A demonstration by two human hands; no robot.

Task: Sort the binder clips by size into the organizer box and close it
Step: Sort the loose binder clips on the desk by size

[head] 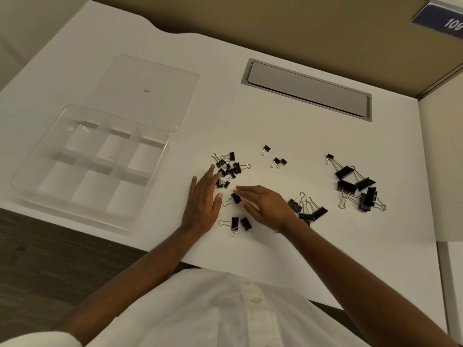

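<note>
My left hand (pixel 201 204) flat and spread on the white desk (pixel 288 246), my right hand (pixel 265 204) relaxed, fingertips touching one black binder clip (pixel 235 198), other black clips (pixel 355 186) with silver handles scattered nearby, clear organizer box (pixel 27 171) open at left

The plain white table (pixel 288 136) carries black binder clips with silver wire handles (pixel 355 182) on the right and a clear, colourless plastic organizer box (pixel 32 169) on the left. Its clear flat lid (pixel 162 78), farther off, bears a small red mark. A grey rectangular cover plate (pixel 307 88) sits at the far side, before a tan partition wall (pixel 275 23). At the near edge is a plain white buttoned shirt (pixel 213 309).
</note>
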